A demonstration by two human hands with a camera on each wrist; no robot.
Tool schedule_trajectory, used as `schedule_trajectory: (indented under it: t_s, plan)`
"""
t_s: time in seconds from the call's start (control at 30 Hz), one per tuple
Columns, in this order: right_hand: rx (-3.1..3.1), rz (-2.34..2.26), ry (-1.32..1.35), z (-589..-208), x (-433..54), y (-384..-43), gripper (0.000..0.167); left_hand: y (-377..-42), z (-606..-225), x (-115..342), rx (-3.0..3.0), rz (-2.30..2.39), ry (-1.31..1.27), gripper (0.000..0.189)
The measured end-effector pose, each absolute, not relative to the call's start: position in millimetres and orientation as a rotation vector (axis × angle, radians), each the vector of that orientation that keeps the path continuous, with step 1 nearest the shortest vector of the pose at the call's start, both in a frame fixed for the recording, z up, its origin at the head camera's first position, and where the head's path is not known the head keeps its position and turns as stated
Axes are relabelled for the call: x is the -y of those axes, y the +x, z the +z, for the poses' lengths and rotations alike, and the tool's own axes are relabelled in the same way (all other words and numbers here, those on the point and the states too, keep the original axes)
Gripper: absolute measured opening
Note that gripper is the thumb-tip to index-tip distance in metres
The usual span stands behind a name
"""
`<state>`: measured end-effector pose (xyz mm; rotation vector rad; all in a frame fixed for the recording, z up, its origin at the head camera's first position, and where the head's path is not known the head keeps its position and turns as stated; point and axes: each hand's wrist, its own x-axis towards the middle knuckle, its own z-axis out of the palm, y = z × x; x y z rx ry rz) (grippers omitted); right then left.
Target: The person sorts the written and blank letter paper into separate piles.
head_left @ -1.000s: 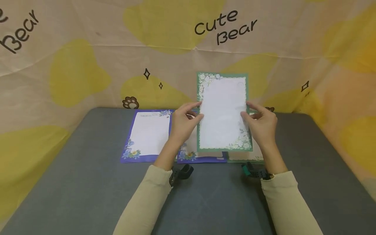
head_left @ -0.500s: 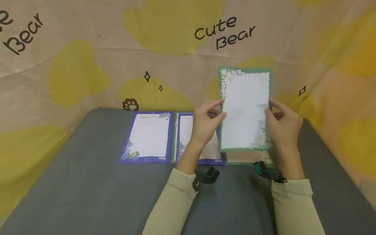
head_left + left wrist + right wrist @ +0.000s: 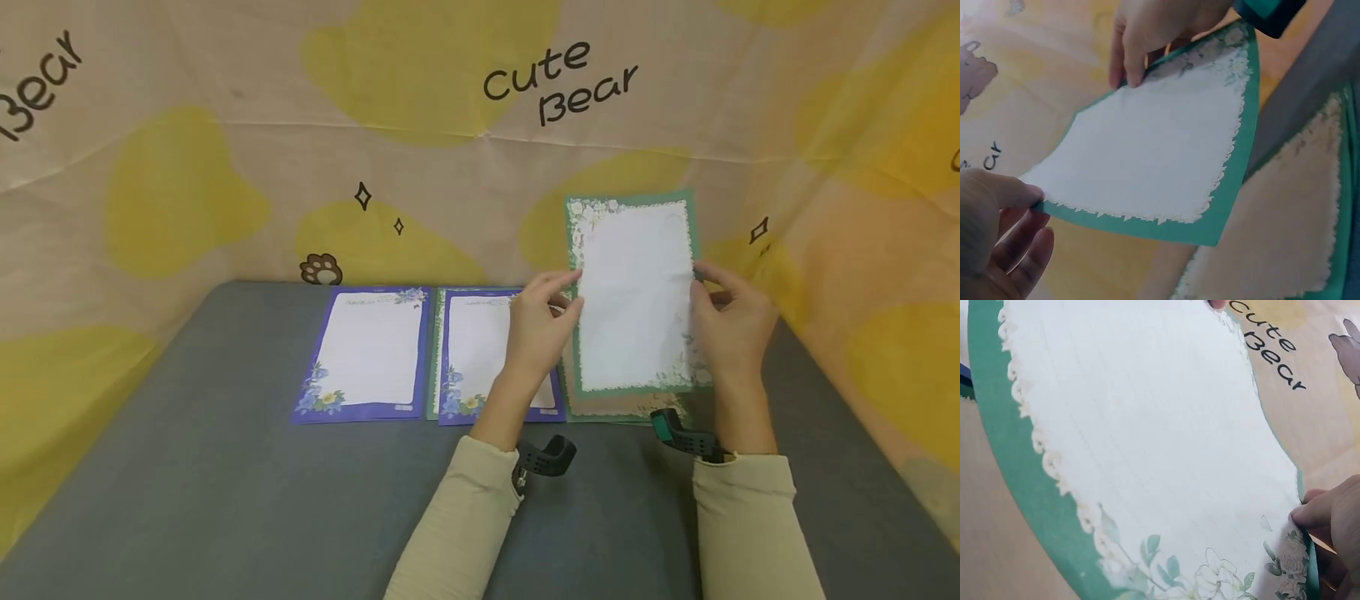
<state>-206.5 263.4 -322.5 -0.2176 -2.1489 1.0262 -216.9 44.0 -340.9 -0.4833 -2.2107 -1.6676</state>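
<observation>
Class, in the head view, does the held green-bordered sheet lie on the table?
No, the left hand and right hand hold the sheet up by its edges.

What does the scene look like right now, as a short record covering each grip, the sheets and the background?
Left grip: pinches the held sheet by its left edge
Right grip: pinches its right edge
Held sheet: white middle, green floral border, off the table
Below it: another green-bordered sheet, lying flat
Also on table: left purple-bordered sheet, middle purple-bordered sheet
Backdrop: patterned cloth reading "cute Bear"

Along its far edge, the grey table (image 3: 262,500) carries purple-bordered sheets (image 3: 375,354) and green-bordered sheets (image 3: 618,407), some overlapping.
</observation>
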Motion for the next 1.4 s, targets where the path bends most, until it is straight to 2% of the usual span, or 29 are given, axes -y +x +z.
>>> schedule_trajectory:
  t_s: [0.5,0.8,1.4]
  plan:
    - [2.456,0.98,-0.263,-369.0,-269.0,-224.5,0.033,-228.5,-384.5,-50.8,2.571,-1.347,-0.284,0.038]
    - [2.562,0.981,-0.25,-391.5,-269.7,-229.1,0.036,-233.9,-404.8,-46.8,2.699,-1.08,-0.334,0.04]
    - [2.663,0.996,-0.286,-412.7,-275.6,-228.7,0.041,-236.4,-417.2,-47.6,2.862,-0.749,-0.459,0.043]
